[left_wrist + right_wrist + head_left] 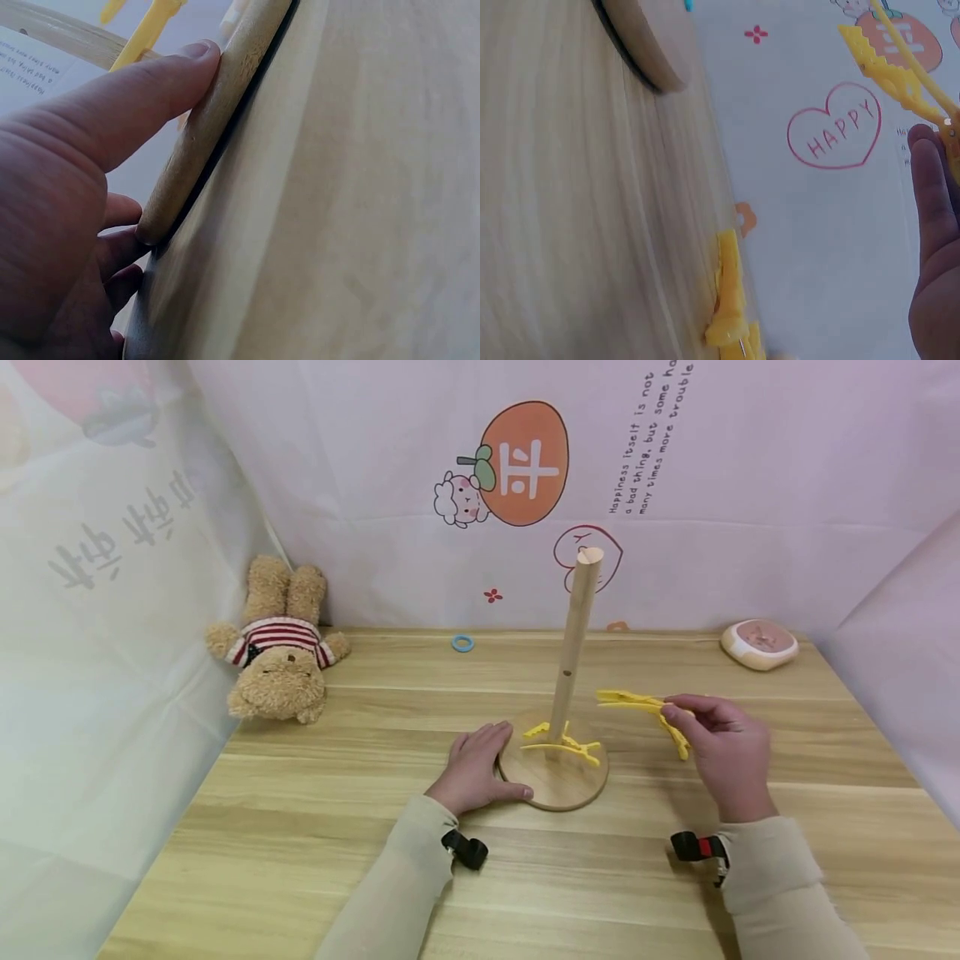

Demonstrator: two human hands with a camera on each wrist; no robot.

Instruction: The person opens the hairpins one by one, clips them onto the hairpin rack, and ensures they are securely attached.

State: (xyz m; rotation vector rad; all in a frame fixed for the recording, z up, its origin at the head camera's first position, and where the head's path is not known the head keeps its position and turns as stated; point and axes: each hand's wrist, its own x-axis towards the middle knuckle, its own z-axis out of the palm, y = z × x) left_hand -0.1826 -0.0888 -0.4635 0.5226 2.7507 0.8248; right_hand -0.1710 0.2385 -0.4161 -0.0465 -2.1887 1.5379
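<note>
A round-based wooden stand [555, 781] with an upright dowel stands at mid-table. My left hand [477, 770] grips the left rim of its base, the thumb over the near edge and the fingers round the side. Several yellow clips [576, 746] lie on the base around the dowel. To the right of the dowel, my right hand [723, 752] pinches a yellow alligator-style clip [628, 698] between thumb and fingers, its long end towards the dowel. In the right wrist view, its toothed arm [889, 75] is parted from the smooth one. Another yellow clip [731, 300] appears lower, near the table surface.
A teddy bear [281, 647] in a striped shirt lies at the back left. A blue ring [462, 643] sits near the back edge, and a rounded white-and-pink object [760, 644] at the back right. A printed cloth [375, 560] hangs behind the wooden table [337, 843].
</note>
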